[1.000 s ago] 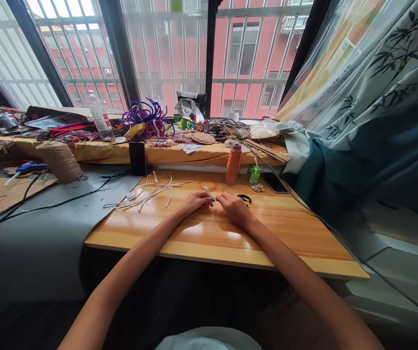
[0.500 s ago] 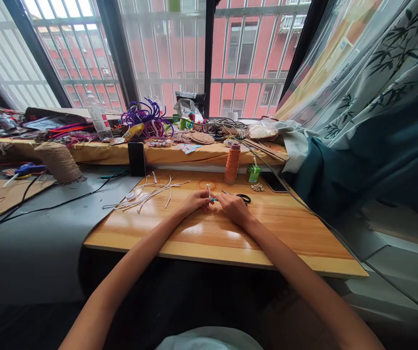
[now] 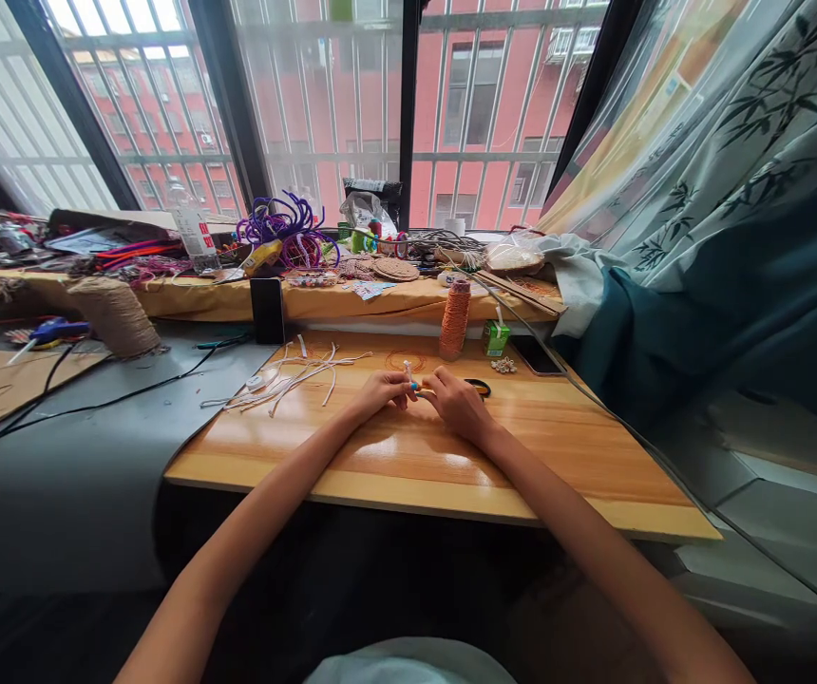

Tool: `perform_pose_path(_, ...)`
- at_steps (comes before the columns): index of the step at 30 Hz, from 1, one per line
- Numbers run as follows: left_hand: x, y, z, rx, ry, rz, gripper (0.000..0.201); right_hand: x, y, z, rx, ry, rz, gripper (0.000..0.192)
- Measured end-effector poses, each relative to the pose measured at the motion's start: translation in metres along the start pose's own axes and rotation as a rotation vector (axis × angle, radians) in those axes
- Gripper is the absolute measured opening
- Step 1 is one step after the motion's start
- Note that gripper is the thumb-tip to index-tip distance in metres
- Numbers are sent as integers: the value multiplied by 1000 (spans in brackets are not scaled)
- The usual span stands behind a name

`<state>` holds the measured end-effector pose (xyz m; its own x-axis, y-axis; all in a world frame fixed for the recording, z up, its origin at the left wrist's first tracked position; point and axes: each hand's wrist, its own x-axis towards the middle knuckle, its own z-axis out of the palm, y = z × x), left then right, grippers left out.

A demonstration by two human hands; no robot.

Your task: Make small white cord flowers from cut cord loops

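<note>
My left hand point(image 3: 384, 390) is closed in a pinch around a short piece of white cord point(image 3: 408, 367), whose end sticks up above the fingers. A small blue band point(image 3: 415, 386) shows on the piece, between my two hands. Close by on the right, my right hand point(image 3: 455, 399) has its thumb and fingers pinched together beside the blue band. What lies between those fingertips is too small to make out. Black-handled scissors point(image 3: 478, 387) lie just behind my right hand, partly hidden by it. Thin orange thread point(image 3: 406, 361) lies in loose loops beyond the hands.
White cord lengths point(image 3: 294, 380) lie on the wooden board point(image 3: 380, 456) at left. Behind stand an orange thread spool point(image 3: 455, 321), a green carton point(image 3: 495, 337) and a black phone point(image 3: 267, 311). Another phone point(image 3: 537, 355) lies right, near small beads point(image 3: 503, 365). A cable point(image 3: 615, 413) crosses the right side.
My right hand has shifted slightly and its fingers have lifted and curled more at the blue band. My left hand stays nearly in place with the white cord.
</note>
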<state>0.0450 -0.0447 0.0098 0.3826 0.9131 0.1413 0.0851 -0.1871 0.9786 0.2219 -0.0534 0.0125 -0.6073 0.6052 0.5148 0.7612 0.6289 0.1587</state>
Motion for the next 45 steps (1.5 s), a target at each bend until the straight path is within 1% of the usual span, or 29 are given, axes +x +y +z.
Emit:
perform_pose_path(9,1,1,2,-66,18,1,25,-1,7,3,26,24,-134,22)
perform_pose_path(12,0,1,1,-76,11,-10,26,-1,7,4,31,23,-152,22)
perform_pose_path(17,1,0,1,-77,-2,-21,31,0,6,8,23,47,-83,21)
perform_pose_path(21,1,-1,1,-70,-13,-19,32,0,4,8,12,65,-25,18)
perform_pose_path(26,-1,0,1,-25,-19,-20,34,-1,3,5,-6,78,-10,19)
perform_pose_path(31,0,1,0,82,-6,-34,37,0,3,5,-45,108,-2,20)
perform_pose_path(33,2,1,-3,151,30,-49,44,0,4,6,-63,122,-4,21)
perform_pose_path(36,4,0,-8,250,179,-45,54,1,6,7,-90,133,-25,25)
perform_pose_path(38,6,0,-11,293,281,-17,51,1,6,7,-104,129,-53,25)
perform_pose_path(39,7,-1,-11,308,309,0,47,1,6,7,-109,125,-67,25)
perform_pose_path(42,7,-1,-9,338,302,40,33,1,4,6,-121,113,-97,25)
perform_pose_path(45,7,-2,-6,349,277,66,27,1,2,4,-126,97,-115,26)
